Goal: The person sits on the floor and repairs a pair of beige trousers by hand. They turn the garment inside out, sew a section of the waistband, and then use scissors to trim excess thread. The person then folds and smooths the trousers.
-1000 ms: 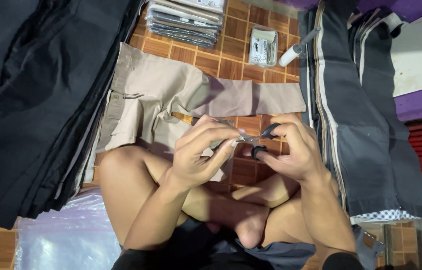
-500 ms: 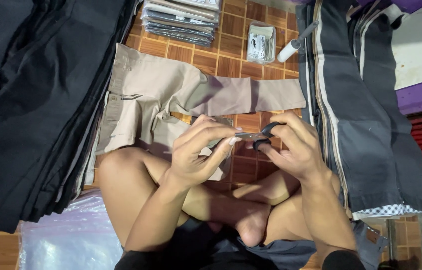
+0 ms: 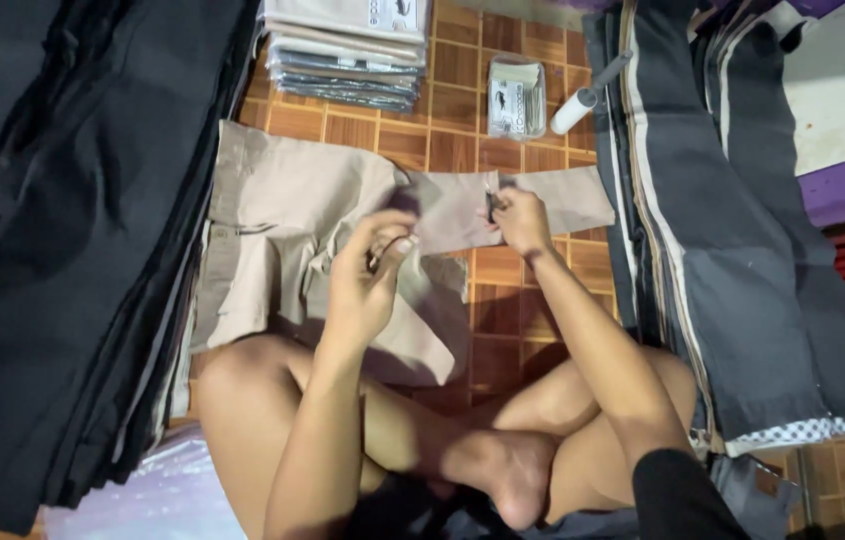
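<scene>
Tiled floor, beige trousers lengthwise left-right, legs rightward, right hand pinching leg, left hand clenched.

1. Both arms are bare all the way down, no watch, rings or gloves on the left hand or right hand.
2. Legs and feet are bare too.
3. Just a dark black garment edge near the right upper arm.

Small dark tool in right hand mostly hidden.
</scene>
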